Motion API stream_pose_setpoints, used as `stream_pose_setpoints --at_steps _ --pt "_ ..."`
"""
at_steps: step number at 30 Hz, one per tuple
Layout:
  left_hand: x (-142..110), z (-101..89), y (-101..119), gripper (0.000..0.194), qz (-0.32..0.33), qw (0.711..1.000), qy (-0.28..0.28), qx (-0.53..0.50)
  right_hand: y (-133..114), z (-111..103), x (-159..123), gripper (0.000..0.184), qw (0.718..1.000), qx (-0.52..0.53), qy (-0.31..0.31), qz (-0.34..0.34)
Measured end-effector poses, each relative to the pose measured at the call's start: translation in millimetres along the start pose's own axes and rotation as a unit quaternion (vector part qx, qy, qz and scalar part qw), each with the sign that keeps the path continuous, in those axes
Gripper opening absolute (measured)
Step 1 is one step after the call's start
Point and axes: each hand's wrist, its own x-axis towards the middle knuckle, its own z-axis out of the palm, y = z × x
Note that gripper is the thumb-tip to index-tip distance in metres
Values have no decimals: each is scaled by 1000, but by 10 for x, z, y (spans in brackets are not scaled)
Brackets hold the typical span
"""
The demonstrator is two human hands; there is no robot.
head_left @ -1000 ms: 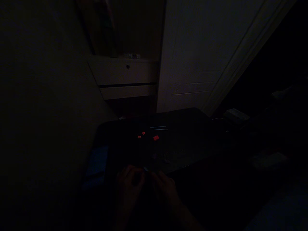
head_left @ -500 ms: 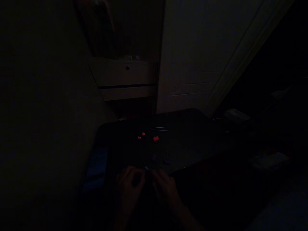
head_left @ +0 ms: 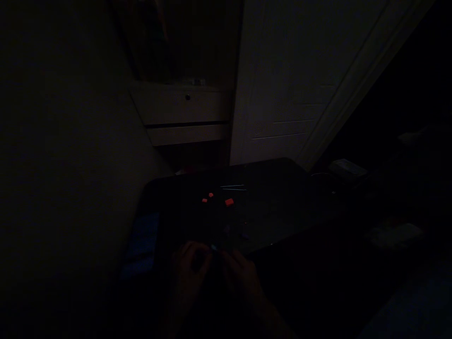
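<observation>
The scene is very dark. My left hand is closed, its fingertips and thumb pinched together near the front of the dark table. Close to its right, my right hand is also closed, fingers bent inward. A small pale-blue piece shows between the two sets of fingertips; its kind and which hand grips it cannot be made out. Just beyond the hands lie two dim purplish pieces, one of them a small lump. Farther back are a red-orange block and two smaller orange pieces, one squarish.
Thin metal tweezers lie behind the red-orange block. A flat bluish panel is at the table's left edge. Drawers and a pale door stand beyond the table. A whitish box sits to the right.
Both hands stay close together, with the pale-blue piece shifted slightly left between the fingertips. The pieces on the table keep their places.
</observation>
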Motion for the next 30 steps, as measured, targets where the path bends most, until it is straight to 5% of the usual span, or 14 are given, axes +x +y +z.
stream_pose_setpoints --at_steps 30 --pt "-8 26 -20 10 26 1000 5 17 129 94 -142 44 999 -43 2 -31"
